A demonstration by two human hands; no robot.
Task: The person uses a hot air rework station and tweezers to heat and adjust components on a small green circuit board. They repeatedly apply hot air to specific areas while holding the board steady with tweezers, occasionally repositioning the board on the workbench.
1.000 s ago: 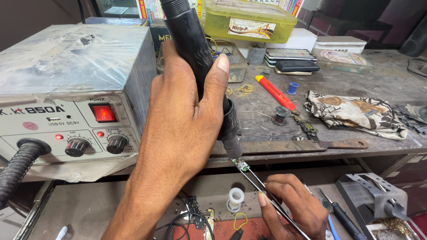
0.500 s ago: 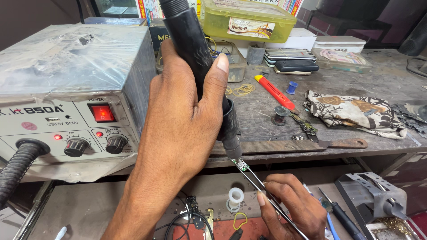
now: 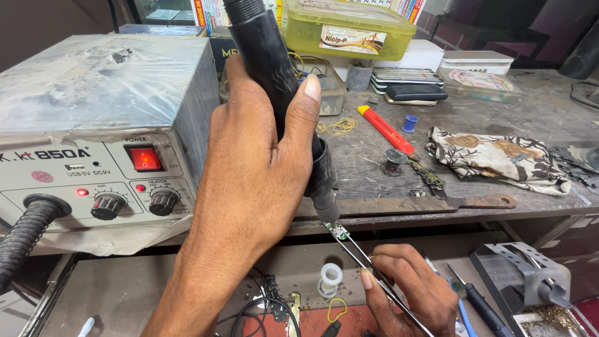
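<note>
Left hand [image 3: 249,187] grips matte black handpiece [image 3: 274,81]; right hand [image 3: 412,293] pinches thin steel tweezers [image 3: 368,265].

At the worktop's back edge stands a yellow-green lidded box [image 3: 347,28] bearing a white rectangular label [image 3: 352,39]. Right of it lie a white flat box [image 3: 477,61] and a clear packet [image 3: 479,84].

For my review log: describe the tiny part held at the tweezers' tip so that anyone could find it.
Start at the grey station box on the left, then follow the black hot-air handle in the left hand down to its nozzle. Just below it, the tweezers in the right hand pinch a small green circuit board, the only green piece there.
</note>
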